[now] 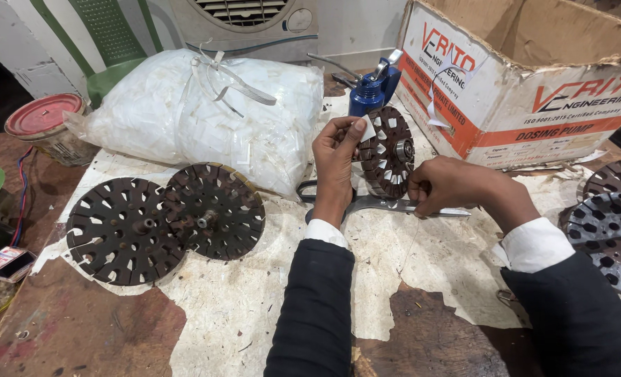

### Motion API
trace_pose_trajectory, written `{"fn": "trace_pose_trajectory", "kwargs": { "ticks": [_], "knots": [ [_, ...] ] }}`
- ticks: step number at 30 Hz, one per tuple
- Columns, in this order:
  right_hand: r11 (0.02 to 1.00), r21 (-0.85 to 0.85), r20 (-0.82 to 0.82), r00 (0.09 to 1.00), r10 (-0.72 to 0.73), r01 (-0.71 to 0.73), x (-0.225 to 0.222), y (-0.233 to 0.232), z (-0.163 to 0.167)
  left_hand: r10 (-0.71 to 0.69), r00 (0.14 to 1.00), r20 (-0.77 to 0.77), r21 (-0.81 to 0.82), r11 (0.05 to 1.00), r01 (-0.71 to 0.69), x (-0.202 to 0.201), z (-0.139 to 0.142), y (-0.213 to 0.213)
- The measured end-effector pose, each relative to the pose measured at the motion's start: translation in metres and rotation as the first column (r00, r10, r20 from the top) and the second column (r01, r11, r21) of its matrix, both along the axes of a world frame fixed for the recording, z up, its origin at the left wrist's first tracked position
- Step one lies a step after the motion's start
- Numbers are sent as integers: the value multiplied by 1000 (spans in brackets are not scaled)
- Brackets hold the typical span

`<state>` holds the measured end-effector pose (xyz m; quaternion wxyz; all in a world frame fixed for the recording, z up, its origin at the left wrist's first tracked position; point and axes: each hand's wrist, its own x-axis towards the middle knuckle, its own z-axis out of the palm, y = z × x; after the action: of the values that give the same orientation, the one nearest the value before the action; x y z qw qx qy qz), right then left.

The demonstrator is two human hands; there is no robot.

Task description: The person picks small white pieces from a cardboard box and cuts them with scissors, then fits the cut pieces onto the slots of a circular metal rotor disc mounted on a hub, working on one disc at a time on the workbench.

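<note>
A red-lidded tin (43, 124) was seen near the far left edge of the tabletop (254, 314), with a large bag of white strips (205, 115), tied at the top with white tape, lying along the far edge beside it. In front of the bag, two dark slotted metal discs (164, 220) were laid flat and overlapping, toward the left side of the paper-covered tabletop.

At the centre, a third slotted disc (387, 152) was held upright on its edge, its flat face turned toward the left hand (335, 164) and its shaft running roughly level, left to right. The left hand was raised just beside the disc's left rim, its fingers pinched on a small white slip (367, 129) that was pressed against the slots. The right hand (446, 185) was closed low at the disc's right side, apparently steadying it; exactly what it gripped could not be told. The left hand was the nearer of the two to the slots. A pair of scissors (380, 204) lay flat under both hands, its long axis parallel to the near edge.

Behind the disc a blue tool with a metal lever (373, 87) stood upright. At the far right corner an open cardboard box (527, 77) was set, its white sides printed with an orange band and red lettering. More slotted discs (610, 223) were stacked at the right edge.
</note>
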<state>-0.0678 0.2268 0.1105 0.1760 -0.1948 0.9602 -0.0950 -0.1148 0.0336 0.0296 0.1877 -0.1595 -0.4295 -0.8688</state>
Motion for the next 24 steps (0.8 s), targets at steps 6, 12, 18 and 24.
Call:
{"fn": "trace_pose_trajectory", "kwargs": {
  "ticks": [6,12,18,24],
  "knots": [
    [988,-39,85,985,153,-150,-8,10,-8,39,998,41,47,998,-41,-1,0,-2],
    [977,-151,198,963,182,-153,-2,23,9,94,995,19,228,969,-96,-5,0,-5],
    [998,-14,5,998,57,-57,21,18,40,35,998,50,330,943,-49,-7,12,-17],
    [966,256,-162,986,25,18,40,-12,55,80,996,-24,263,962,-71,2,40,-22]
  ]
}}
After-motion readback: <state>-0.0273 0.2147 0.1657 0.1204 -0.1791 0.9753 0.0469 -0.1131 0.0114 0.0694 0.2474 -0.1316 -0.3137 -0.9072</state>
